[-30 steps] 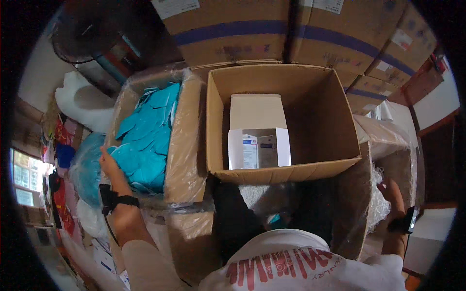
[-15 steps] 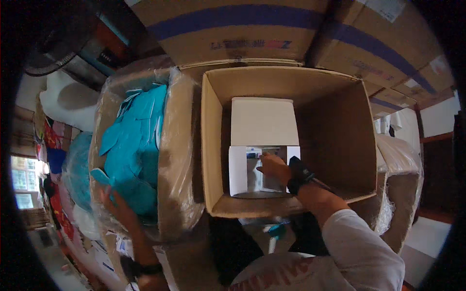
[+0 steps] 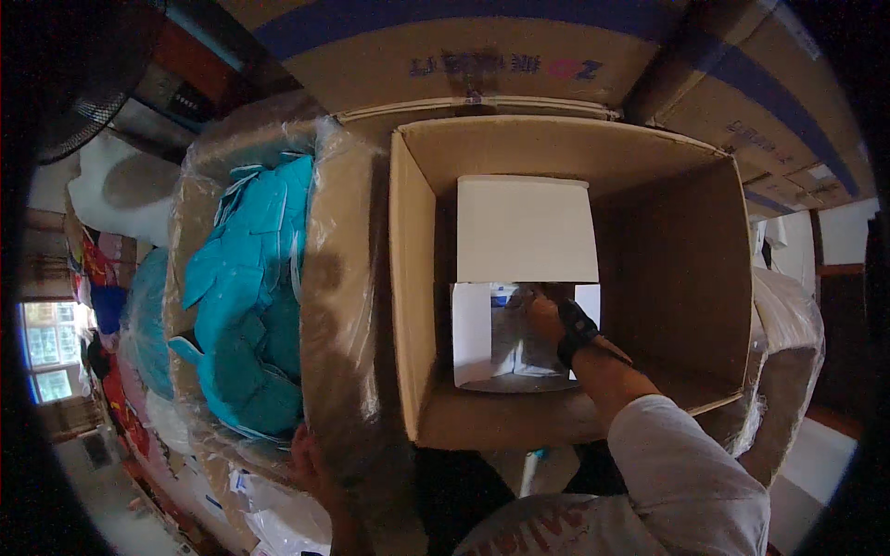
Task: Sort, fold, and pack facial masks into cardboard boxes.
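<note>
A white carton [image 3: 473, 334] with its lid [image 3: 524, 227] folded back lies inside a large brown cardboard box [image 3: 413, 306]. My right hand [image 3: 547, 318] reaches into the carton, at the right of a shiny clear plastic bag or liner [image 3: 519, 347]. Its fingers look curled, but what they hold, if anything, is hidden. My left hand [image 3: 311, 461] is low at the near edge of a plastic-lined box to the left, dim and blurred, so its fingers cannot be read. Many flat teal pieces [image 3: 246, 296] with curved edges are heaped in that lined box.
Clear plastic sheeting [image 3: 348, 315] drapes the lined box's right side. Big brown cartons with a blue band [image 3: 464, 37] stand behind. Another plastic-wrapped box [image 3: 788, 324] is at the right, a black fan [image 3: 93, 116] at the far left. A white wrapped item [image 3: 287, 519] lies near my left arm.
My left hand has moved right and toward me, off the teal pieces. My right hand stays in the carton, its fingers more curled. The whole view has shifted slightly.
</note>
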Available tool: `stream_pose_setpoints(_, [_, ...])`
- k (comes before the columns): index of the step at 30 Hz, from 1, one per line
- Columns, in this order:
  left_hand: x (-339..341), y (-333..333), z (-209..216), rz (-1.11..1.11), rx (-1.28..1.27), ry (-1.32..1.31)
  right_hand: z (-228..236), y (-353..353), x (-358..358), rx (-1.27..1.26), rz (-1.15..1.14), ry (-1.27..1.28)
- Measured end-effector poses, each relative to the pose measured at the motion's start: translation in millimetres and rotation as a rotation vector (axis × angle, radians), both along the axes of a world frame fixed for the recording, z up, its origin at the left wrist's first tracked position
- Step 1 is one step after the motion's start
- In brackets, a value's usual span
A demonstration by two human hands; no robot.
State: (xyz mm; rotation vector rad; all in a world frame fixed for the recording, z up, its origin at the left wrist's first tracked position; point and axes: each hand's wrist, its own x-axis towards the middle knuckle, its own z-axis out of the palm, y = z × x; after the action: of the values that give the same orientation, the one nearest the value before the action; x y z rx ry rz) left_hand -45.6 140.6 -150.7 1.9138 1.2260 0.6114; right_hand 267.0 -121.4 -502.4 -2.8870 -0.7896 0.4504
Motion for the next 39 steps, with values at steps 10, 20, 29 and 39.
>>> stream_pose_setpoints(10, [5.4, -14.7, -1.7, 0.049, -0.066, -0.007, 118.2, 18.3, 38.7, -0.26, 0.786, -0.095])
stream_pose_setpoints(20, [2.2, -29.0, 25.7, 0.026, -0.362, -0.019, 280.6, -17.5, 4.3, 0.277, 0.476, 0.305])
stream_pose_setpoints(29, [102.8, -126.2, 151.1, -0.856, 0.39, -0.182, 481.9, -64.2, -54.7, 0.842, 0.589, 0.059])
stream_pose_setpoints(39, [71.4, -165.1, 192.8, -1.294, 0.543, 0.02, 529.0, -98.3, -127.7, 0.631, 0.565, 0.636])
